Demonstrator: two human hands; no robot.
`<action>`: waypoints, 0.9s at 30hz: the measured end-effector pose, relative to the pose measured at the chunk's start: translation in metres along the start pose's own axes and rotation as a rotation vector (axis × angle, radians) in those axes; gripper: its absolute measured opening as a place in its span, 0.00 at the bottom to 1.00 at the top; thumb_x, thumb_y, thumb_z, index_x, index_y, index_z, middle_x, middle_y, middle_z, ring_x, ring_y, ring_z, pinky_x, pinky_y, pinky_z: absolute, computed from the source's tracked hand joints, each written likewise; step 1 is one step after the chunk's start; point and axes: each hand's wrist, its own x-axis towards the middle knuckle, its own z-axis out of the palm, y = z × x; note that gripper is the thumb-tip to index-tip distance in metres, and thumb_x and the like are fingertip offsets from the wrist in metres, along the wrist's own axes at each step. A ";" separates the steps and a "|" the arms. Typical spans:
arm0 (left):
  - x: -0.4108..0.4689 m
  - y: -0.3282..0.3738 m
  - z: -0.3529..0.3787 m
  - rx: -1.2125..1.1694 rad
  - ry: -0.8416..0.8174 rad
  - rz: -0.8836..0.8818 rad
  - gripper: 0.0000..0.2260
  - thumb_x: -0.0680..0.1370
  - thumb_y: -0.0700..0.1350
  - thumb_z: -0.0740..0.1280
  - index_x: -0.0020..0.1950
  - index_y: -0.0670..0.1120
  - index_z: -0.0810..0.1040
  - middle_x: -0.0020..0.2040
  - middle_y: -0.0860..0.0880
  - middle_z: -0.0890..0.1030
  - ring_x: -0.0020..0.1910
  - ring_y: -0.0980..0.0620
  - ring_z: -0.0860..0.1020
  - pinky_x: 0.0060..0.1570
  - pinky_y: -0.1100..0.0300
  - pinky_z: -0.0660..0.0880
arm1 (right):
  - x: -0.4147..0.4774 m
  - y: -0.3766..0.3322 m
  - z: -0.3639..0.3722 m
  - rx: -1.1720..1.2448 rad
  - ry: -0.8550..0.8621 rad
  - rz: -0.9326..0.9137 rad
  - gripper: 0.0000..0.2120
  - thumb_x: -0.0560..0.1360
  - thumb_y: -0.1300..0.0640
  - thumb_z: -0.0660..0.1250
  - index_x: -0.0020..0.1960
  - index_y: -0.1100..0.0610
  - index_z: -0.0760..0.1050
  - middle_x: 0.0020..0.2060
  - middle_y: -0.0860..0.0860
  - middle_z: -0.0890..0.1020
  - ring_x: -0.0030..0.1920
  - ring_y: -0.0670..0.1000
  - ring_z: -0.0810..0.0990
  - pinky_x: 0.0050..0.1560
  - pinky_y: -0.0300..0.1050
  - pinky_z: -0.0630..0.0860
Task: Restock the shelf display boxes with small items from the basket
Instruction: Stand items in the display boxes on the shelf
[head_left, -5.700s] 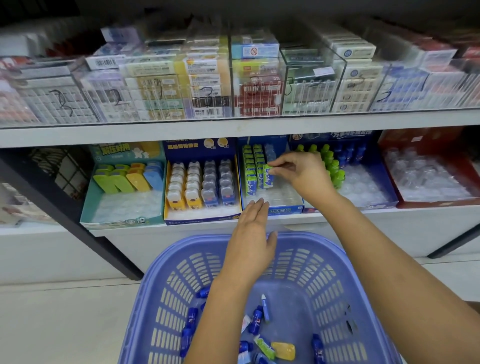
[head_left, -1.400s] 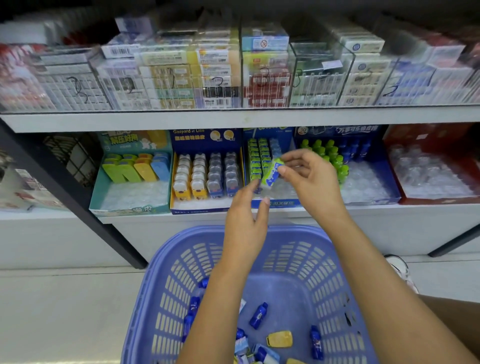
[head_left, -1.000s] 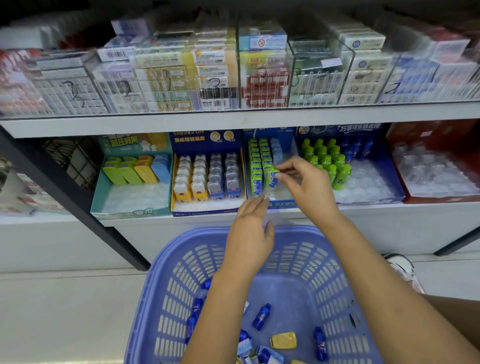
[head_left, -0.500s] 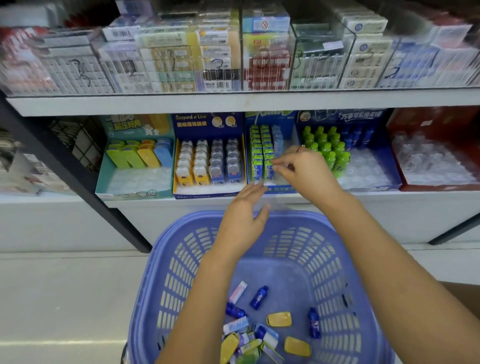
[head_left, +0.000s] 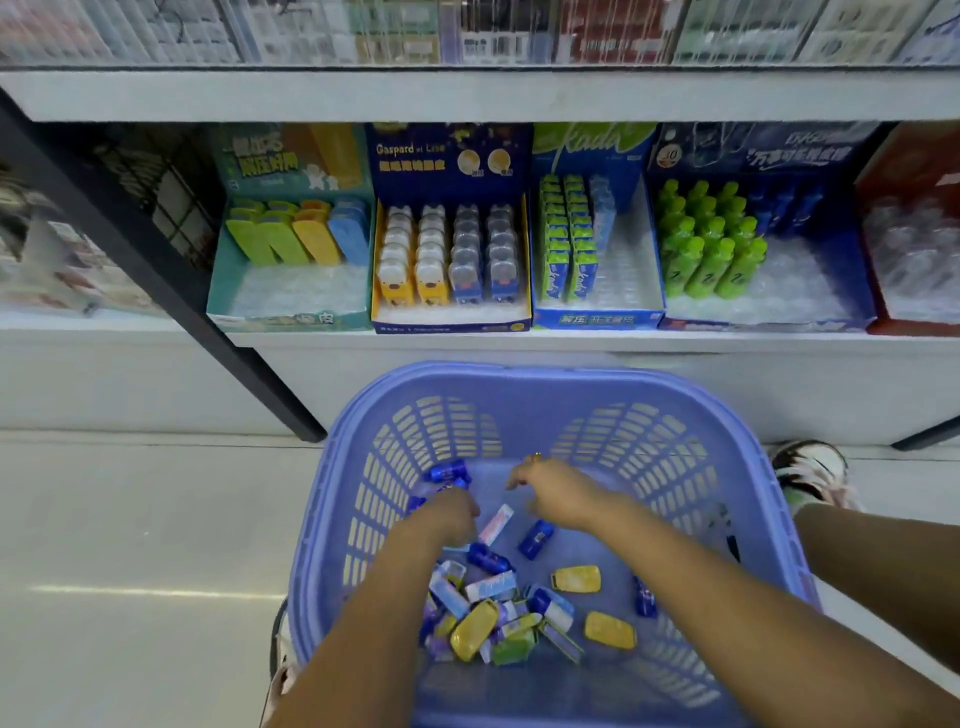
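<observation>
Reference item: the purple basket (head_left: 571, 376). Both forearms enter over the basket's near rim.

1. The left hand (head_left: 449, 517) is low inside the basket, toward its left wall, knuckles up. Its fingers point down out of sight, so the state of its grip cannot be told.
2. The right hand (head_left: 563, 496) is near the basket's centre, fingers loosely bent and spread. Its grip is wide, and nothing shows in it.
3. A blue bottle (head_left: 536, 540) lies on the basket floor just below the right hand. A pink-and-white stick (head_left: 496, 525) lies between the two hands.
4. The small items (head_left: 493, 618) form a loose heap in the near half of the basket, with single pieces scattered around it.
5. Beyond the basket's far rim, the shelf (head_left: 519, 345) carries the display boxes (head_left: 597, 318) side by side in a row.
6. A shoe (head_left: 810, 473) stands on the floor (head_left: 130, 519) to the right of the basket.
</observation>
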 end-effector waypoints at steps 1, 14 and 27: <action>0.004 -0.001 0.006 0.016 0.000 -0.016 0.16 0.78 0.37 0.60 0.65 0.37 0.73 0.65 0.39 0.74 0.64 0.42 0.73 0.59 0.56 0.69 | 0.006 0.001 0.013 0.027 -0.025 0.001 0.20 0.74 0.67 0.61 0.65 0.56 0.72 0.61 0.57 0.73 0.61 0.57 0.73 0.57 0.46 0.68; 0.044 -0.024 0.054 0.212 0.159 -0.211 0.13 0.80 0.38 0.57 0.64 0.41 0.70 0.64 0.41 0.74 0.63 0.43 0.73 0.59 0.53 0.72 | 0.048 0.001 0.064 0.280 0.004 0.148 0.13 0.77 0.56 0.57 0.34 0.54 0.61 0.36 0.55 0.70 0.39 0.55 0.71 0.40 0.51 0.65; 0.020 0.013 -0.006 -0.476 0.320 0.038 0.04 0.73 0.37 0.68 0.38 0.40 0.76 0.35 0.42 0.79 0.35 0.53 0.74 0.40 0.58 0.70 | -0.008 0.002 -0.070 0.378 -0.135 -0.002 0.06 0.72 0.65 0.68 0.48 0.60 0.75 0.43 0.63 0.82 0.40 0.54 0.79 0.45 0.47 0.77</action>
